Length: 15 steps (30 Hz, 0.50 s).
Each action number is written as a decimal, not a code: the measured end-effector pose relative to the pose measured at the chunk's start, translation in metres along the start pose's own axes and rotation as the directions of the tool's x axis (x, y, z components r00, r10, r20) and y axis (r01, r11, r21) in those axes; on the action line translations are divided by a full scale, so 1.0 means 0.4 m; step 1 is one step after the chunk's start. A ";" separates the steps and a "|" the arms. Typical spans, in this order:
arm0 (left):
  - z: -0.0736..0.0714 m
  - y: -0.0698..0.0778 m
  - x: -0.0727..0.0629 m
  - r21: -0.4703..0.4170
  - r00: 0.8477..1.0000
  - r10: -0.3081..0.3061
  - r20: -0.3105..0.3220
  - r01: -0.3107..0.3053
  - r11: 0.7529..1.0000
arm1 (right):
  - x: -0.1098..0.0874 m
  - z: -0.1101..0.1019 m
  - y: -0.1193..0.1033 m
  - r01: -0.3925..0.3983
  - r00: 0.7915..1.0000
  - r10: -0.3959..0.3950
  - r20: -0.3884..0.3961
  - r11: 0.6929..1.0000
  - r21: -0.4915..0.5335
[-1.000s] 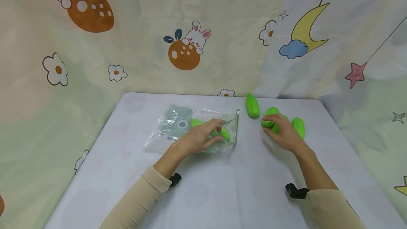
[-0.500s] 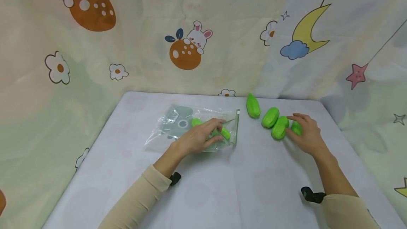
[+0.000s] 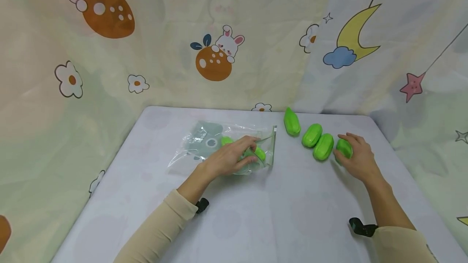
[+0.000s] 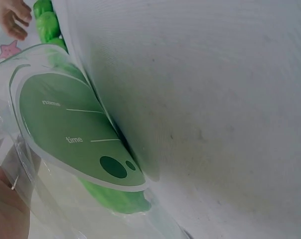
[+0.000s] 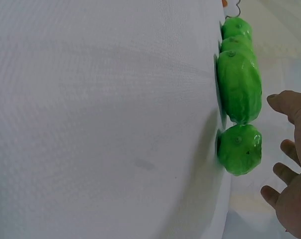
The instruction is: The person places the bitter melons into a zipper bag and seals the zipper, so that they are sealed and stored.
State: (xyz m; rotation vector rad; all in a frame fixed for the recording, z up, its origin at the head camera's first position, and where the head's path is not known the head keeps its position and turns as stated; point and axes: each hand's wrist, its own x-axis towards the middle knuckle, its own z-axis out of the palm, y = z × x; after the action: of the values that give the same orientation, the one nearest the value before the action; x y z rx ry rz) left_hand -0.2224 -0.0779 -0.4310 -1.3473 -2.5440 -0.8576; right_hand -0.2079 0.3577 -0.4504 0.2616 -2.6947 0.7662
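Note:
My left hand [image 3: 230, 158] grips the open end of a clear zip bag [image 3: 202, 143] lying on the table, its plastic lifted near the fingers. Green oblong vegetables show inside, one green vegetable [image 4: 118, 199] lying behind the printed "name / time" label [image 4: 66, 119]. On the right, my right hand [image 3: 359, 159] hovers over a glossy green oblong vegetable [image 3: 344, 149], thumb and fingers spread on either side of it. The right wrist view shows a gap between those fingers [image 5: 285, 174] and the same vegetable [image 5: 240, 149].
To the left of the right hand lie more green vegetables: a pair [image 3: 323, 147] close together and a pointed green one [image 3: 292, 122] near the table's back edge. A patterned cloth [image 3: 164, 52] hangs behind the white table [image 3: 234, 222]. Black wrist cameras [image 3: 362, 227] sit under the sleeves.
My right hand has moved right, away from the middle green vegetables to the rightmost one, and come slightly down around it. The left hand and bag have stayed in place.

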 end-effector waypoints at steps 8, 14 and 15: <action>0.001 0.003 0.001 0.003 1.000 -0.020 0.005 0.020 1.000 | -0.003 0.003 0.012 -0.024 0.999 0.024 0.024 1.000 -0.008; 0.001 0.003 -0.003 0.004 1.000 -0.029 0.003 0.029 1.000 | -0.009 0.010 0.027 -0.025 1.000 0.025 0.010 1.000 -0.002; 0.001 0.003 -0.004 0.004 1.000 -0.029 0.003 0.029 1.000 | -0.011 0.011 0.029 -0.024 1.000 0.024 0.011 1.000 -0.001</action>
State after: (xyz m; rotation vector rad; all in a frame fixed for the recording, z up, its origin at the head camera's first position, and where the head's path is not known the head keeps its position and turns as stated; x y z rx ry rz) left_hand -0.2203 -0.0783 -0.4312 -1.3148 -2.5720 -0.8558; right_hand -0.2082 0.3655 -0.4612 0.2339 -2.7128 0.7732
